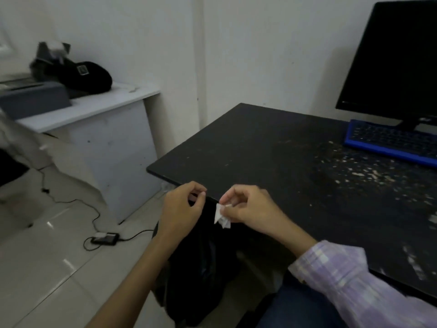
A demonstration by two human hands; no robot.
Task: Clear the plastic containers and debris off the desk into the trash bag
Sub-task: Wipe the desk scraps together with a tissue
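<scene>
Here, lower centre: right hand [246, 207] pinches white paper scrap [221, 216]; left hand [182, 209] pinches black trash bag [201, 268] rim beside desk [272, 157]. No legible writing.

There is just the one view, from a wide-angle camera worn on the person's head, tipped forward and down. It sits close over both forearms, which reach up from the bottom edge. It faces the near left corner of the black desk [272, 147], with the monitor [397, 58] cut off at the right edge, the white side table [94, 102] off to the left, and tiled floor [47, 268] below.
</scene>
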